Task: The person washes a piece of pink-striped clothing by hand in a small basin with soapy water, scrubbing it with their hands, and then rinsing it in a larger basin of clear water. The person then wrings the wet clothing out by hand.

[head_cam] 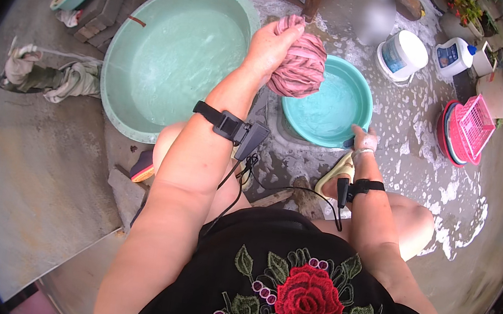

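My left hand (273,48) grips the gathered top of a pink striped cloth (300,70), which hangs in a bulging bundle. The bundle covers the upper left rim of a small turquoise plastic basin (369,96) with shallow water in it. At that basin's lower right rim is my right hand (366,139), wet, its fingers closed on the edge beside a dark blue piece (348,144). Left of the bundle stands a large pale green tub (116,113) holding water.
Foamy suds lie over the concrete floor (420,179). A white bucket (410,56), a white detergent bottle (453,57) and a pink plastic basket (475,120) are on the right. Wet cloth (73,81) lies beside the large tub. Behind stands a wooden stool (312,3).
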A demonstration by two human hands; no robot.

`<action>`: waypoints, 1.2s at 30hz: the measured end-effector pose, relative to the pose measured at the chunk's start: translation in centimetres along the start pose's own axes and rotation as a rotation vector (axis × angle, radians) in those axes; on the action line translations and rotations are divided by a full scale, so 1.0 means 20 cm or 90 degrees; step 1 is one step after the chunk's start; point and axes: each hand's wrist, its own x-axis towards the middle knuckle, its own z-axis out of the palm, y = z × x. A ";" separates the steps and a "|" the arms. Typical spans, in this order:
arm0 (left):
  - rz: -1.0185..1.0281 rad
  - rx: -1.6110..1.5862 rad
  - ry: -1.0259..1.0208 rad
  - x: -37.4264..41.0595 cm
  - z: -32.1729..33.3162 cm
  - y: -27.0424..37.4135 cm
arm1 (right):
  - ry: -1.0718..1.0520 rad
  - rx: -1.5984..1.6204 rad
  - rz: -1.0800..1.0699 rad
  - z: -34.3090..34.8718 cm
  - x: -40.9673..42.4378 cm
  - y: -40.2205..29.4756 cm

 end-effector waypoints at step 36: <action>0.040 -0.060 0.109 0.06 0.04 -0.04 | -0.868 1.222 0.243 0.53 0.04 -0.46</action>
